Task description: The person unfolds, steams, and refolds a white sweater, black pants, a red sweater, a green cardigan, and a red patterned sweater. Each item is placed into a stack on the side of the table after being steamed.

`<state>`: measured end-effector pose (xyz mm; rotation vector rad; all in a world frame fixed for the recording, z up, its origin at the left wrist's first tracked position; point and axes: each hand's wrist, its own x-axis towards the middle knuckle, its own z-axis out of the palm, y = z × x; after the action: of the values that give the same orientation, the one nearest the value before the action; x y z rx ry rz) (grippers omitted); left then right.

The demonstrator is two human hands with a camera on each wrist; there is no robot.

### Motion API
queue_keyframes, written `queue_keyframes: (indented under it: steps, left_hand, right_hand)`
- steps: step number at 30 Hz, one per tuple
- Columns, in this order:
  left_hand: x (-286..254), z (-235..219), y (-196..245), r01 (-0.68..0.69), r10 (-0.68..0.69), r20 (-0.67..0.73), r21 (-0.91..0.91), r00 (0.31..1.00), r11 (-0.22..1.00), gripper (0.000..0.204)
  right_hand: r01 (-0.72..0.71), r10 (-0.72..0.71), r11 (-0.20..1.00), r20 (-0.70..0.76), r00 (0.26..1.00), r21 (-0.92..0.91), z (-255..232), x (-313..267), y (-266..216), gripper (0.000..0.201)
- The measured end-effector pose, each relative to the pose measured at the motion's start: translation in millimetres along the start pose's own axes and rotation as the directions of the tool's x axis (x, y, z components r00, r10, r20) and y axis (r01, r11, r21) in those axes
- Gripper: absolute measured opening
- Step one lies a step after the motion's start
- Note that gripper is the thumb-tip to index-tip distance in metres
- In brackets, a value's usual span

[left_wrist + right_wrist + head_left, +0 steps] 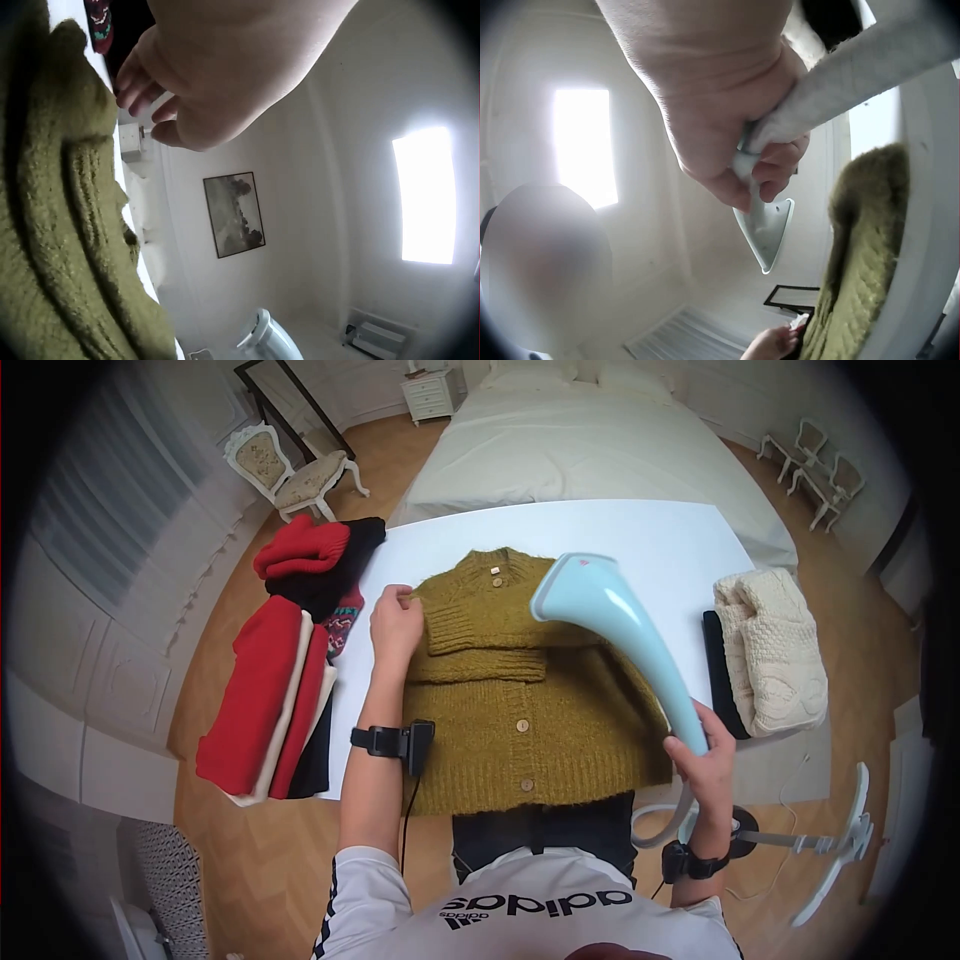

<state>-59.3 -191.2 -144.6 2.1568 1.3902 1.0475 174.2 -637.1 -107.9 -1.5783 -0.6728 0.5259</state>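
On a white table (640,540) lies an olive cardigan (530,710). Left hand (396,628) pinches its shoulder; right hand (706,752) is clamped around a blue steamer (612,630) above it. Steam could scald the nearby left fingers, or the knit could shift.

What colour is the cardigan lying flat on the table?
Olive green cardigan, clearest in the head view.

The white shirt (530,910) reads "adidas" in black letters.
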Motion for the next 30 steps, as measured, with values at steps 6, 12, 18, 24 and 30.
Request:
queue_keyframes:
  steps: [6,12,18,24,30]
  left_hand:
    - [-21,32,19,0.116,-0.020,0.259,-0.362,0.966,0.925,0.025]
    - [-27,39,-6,0.191,-0.006,0.322,-0.546,0.947,0.816,0.022]
    - [-31,30,-2,0.218,-0.017,0.323,-0.596,0.946,0.773,0.022]
    - [-32,27,-3,0.214,-0.009,0.336,-0.579,0.942,0.787,0.023]
    - [-33,26,2,0.251,-0.047,0.358,-0.550,0.933,0.797,0.022]
  right_hand:
    - [-0.064,0.083,0.991,0.171,0.982,-0.114,37,25,-2,0.060]
    - [-0.017,0.061,0.984,0.243,0.968,-0.179,65,21,-13,0.071]
    - [-0.007,0.075,0.970,0.269,0.960,-0.244,92,20,-34,0.073]
    - [-0.097,0.135,0.910,0.066,0.989,-0.404,23,-11,-44,0.071]
    - [-0.057,0.043,0.970,-0.061,0.997,-0.236,27,-9,-40,0.073]
